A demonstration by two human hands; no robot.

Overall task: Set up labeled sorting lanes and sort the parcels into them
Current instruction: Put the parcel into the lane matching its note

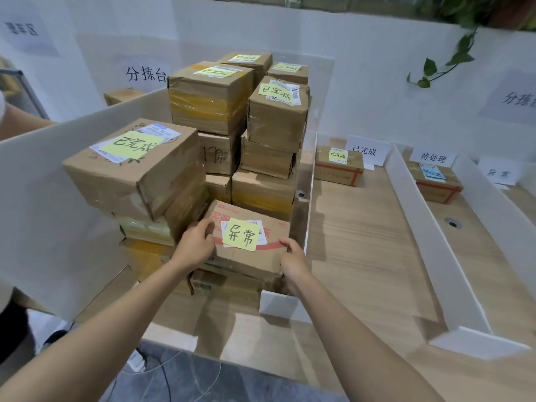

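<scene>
Currently sorting: parcel point(246, 261) tagged 异常, clasped at its sides by left grip point(197, 242) and right grip point(293, 262); next, presumably, lift to far-right 异常 lane point(522, 201).

Your only view comes from your head, looking forward and down onto the bench point(356, 227), close above the parcel stack point(208, 103); the white wall point(362, 68) rises just behind that stack.

brown parcel point(246, 256) with yellow note point(241, 234), atop stack
</scene>
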